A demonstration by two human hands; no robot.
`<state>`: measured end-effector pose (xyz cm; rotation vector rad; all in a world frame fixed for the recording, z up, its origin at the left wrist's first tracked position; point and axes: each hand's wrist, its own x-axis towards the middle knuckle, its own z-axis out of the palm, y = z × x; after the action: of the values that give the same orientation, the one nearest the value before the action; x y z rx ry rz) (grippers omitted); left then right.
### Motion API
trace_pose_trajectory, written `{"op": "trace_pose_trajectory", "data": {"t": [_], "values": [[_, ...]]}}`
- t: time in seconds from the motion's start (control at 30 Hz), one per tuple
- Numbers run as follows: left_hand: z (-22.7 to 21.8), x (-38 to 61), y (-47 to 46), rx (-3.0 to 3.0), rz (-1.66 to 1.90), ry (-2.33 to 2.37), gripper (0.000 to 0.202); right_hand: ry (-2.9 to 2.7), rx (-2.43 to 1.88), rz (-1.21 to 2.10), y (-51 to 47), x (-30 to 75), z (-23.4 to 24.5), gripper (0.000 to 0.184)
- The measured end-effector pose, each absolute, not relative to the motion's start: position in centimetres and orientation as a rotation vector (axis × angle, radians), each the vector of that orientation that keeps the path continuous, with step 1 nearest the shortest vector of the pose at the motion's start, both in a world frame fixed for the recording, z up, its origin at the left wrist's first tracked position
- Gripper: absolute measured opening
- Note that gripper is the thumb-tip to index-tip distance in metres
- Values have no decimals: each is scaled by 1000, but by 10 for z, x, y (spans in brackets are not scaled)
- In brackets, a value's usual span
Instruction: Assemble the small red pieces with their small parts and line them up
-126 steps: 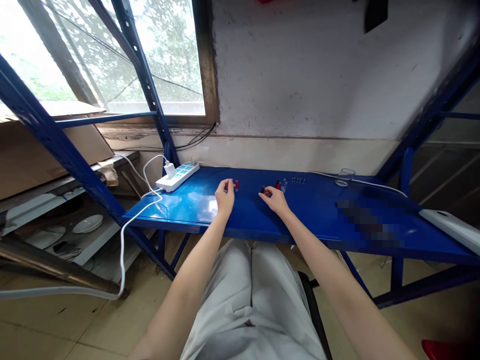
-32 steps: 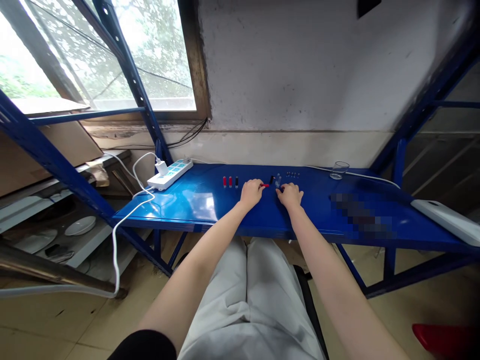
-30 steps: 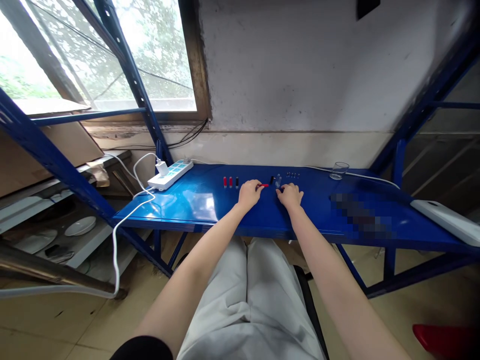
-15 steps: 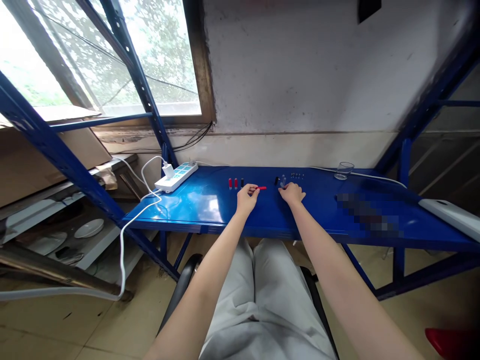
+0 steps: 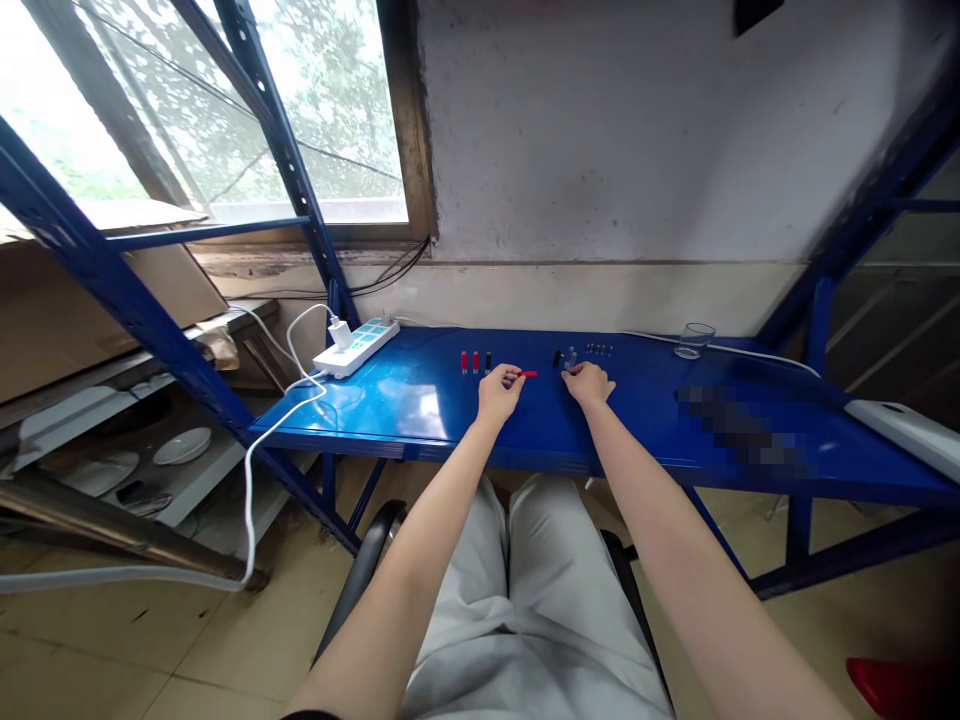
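On the blue metal shelf my left hand pinches a small red piece that sticks out to the right of its fingers. My right hand rests curled just right of it, its fingertips at a small black piece and a clear bluish piece; what it grips is hidden. Left of my left hand stands a short row of two red pieces and a black one. A row of tiny dark parts lies behind my right hand.
A white power strip with a plugged charger and cable sits at the shelf's back left. A clear glass stands at the back right, a white flat object at the far right. Blue rack uprights flank the shelf.
Since four seconds ago two more pieces stand in the left row. In the last second my left hand drew slightly left with the red piece; my right hand stayed by the black and clear pieces.
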<state>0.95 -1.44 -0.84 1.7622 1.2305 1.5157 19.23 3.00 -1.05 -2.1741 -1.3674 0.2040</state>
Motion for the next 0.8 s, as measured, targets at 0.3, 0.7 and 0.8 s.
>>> {"op": "trace_pose_trajectory", "data": {"t": [0.3,0.7,0.8], "values": [[-9,10,-15,1769,1506,1229,15,-1360,-2162,190,28,193,-11,24],[-8,9,-15,1757,1520,1265,15,-1367,-2130,188,24,193,-11,15],[-10,9,-14,1758,1540,1275,14,-1501,-1978,35,17,189,-11,13]]}}
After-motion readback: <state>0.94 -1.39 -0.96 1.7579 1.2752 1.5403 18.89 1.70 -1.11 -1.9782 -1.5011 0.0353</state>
